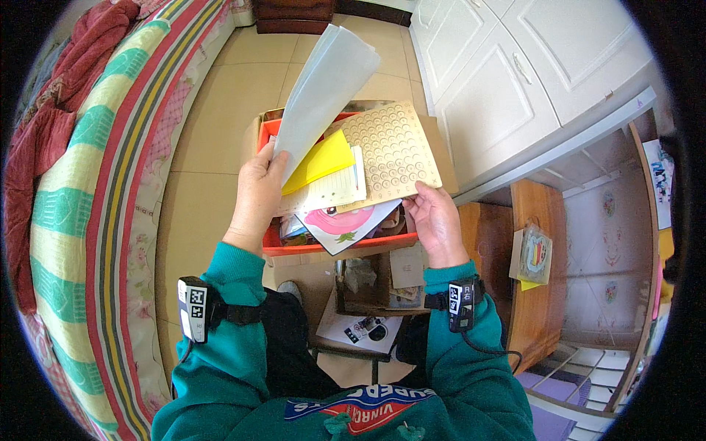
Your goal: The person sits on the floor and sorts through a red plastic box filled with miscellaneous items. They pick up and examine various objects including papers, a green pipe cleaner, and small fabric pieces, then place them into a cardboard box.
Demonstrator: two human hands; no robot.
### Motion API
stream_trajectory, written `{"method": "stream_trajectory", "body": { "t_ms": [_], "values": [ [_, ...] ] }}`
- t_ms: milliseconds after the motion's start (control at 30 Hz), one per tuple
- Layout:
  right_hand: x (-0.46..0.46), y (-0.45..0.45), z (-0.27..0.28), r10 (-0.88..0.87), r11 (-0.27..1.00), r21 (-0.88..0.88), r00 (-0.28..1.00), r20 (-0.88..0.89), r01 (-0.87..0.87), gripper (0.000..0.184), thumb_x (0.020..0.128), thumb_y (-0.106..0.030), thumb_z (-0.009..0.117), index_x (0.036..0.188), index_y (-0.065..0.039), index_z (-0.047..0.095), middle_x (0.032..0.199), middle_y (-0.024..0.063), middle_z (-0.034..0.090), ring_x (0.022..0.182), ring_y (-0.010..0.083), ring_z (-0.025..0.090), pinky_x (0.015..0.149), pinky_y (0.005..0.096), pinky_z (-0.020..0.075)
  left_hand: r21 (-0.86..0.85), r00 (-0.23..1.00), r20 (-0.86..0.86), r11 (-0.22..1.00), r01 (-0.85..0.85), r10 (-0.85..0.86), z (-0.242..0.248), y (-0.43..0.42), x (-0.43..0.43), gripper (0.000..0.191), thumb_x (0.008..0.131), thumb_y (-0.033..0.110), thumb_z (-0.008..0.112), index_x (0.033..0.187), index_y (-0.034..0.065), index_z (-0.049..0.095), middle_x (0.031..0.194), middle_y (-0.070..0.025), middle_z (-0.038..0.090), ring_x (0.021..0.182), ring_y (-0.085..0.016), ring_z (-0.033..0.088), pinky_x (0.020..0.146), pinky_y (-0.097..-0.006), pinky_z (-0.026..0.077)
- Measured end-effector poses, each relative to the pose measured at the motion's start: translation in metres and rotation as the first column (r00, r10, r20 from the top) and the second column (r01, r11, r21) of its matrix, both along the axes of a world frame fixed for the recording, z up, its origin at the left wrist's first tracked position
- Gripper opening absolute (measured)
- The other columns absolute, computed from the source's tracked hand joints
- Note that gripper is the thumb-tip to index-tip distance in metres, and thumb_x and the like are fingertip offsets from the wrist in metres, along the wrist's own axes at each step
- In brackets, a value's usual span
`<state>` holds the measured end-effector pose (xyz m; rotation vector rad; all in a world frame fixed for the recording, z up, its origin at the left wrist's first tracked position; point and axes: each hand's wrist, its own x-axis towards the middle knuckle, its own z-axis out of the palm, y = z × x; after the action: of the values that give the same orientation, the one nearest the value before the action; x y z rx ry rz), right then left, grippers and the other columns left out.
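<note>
My left hand (255, 190) grips a bundle of folded pale sheets (325, 91) that stands up and leans to the right. Between the thumb and fingers of my right hand (438, 223) is the near right corner of a wooden number board (392, 146) with rows of round marked spots. A bright yellow sheet (322, 161) and lined notepaper (332, 191) lie between my hands, overlapping the board. Below them a picture of a pink cartoon fruit (343, 223) pokes out. All this is over an orange-red plastic bin (394, 242), whose contents are mostly covered.
Cardboard flaps (445, 165) surround the bin. Nearer me, a small open box (353, 300) with papers stands above a printed white sheet (364, 331) on a stool. A bed with a striped cover (110, 220) runs along the left. White cabinets (496, 93) and a wooden shelf (535, 308) are at right.
</note>
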<state>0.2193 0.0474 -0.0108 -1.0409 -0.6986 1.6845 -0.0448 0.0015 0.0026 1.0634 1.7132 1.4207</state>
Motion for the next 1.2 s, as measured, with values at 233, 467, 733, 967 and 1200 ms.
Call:
{"method": "stream_trajectory", "body": {
  "t_ms": [233,467,733,967,1200],
  "values": [
    [0.001,0.002,-0.004,0.000,1.000,0.011,1.000,0.011,0.000,0.022,0.087,-0.009,0.055,0.107,0.001,0.056,0.104,0.0095,0.063,0.089,0.0144,0.058,0.076,0.0290,0.0457,0.008,1.000,0.000,1.000,0.006,-0.006,-0.006,0.001,-0.001,0.033,0.093,0.014,0.050,0.120,-0.0057,0.054,0.095,-0.0058,0.062,0.085,-0.010,0.056,0.076,-0.0221,0.045],
    [-0.007,-0.005,0.007,0.040,0.989,0.138,0.995,0.093,-0.052,0.028,0.086,-0.007,0.054,0.112,0.003,0.055,0.108,0.0098,0.062,0.093,0.0156,0.058,0.080,0.0307,0.0450,0.030,0.999,-0.023,0.999,0.045,-0.045,-0.002,-0.001,-0.001,0.032,0.093,0.014,0.050,0.118,-0.0058,0.055,0.097,-0.0054,0.062,0.087,-0.010,0.055,0.078,-0.0235,0.045],
    [-0.033,-0.009,0.018,0.258,0.961,0.070,0.958,0.122,-0.268,0.032,0.089,-0.010,0.053,0.119,0.004,0.051,0.112,0.0130,0.061,0.096,0.0205,0.061,0.081,0.0324,0.0506,0.000,0.996,-0.002,0.996,0.084,-0.084,0.008,-0.003,0.005,0.031,0.093,0.014,0.050,0.117,-0.0048,0.056,0.095,-0.0058,0.063,0.087,-0.010,0.055,0.079,-0.0241,0.045],
    [-0.060,-0.011,0.009,0.367,0.926,0.072,0.928,0.069,-0.372,0.040,0.089,-0.013,0.057,0.124,0.002,0.046,0.119,0.0131,0.056,0.104,0.0208,0.058,0.086,0.0338,0.0498,-0.027,0.988,-0.073,0.991,0.132,-0.133,-0.002,0.000,0.007,0.031,0.091,0.015,0.052,0.117,-0.0018,0.057,0.094,-0.0098,0.063,0.089,-0.016,0.057,0.081,-0.0275,0.045],
    [-0.083,-0.021,0.005,0.439,0.898,0.113,0.888,-0.135,-0.426,0.056,0.085,-0.016,0.066,0.132,-0.004,0.038,0.126,0.0058,0.048,0.115,0.0160,0.047,0.096,0.0340,0.0413,-0.174,0.642,-0.626,0.881,0.440,-0.443,-0.015,-0.006,0.024,0.052,0.080,0.020,0.060,0.129,0.0079,0.047,0.128,-0.0183,0.048,0.119,-0.033,0.046,0.098,-0.0423,0.039]
  ]
}}
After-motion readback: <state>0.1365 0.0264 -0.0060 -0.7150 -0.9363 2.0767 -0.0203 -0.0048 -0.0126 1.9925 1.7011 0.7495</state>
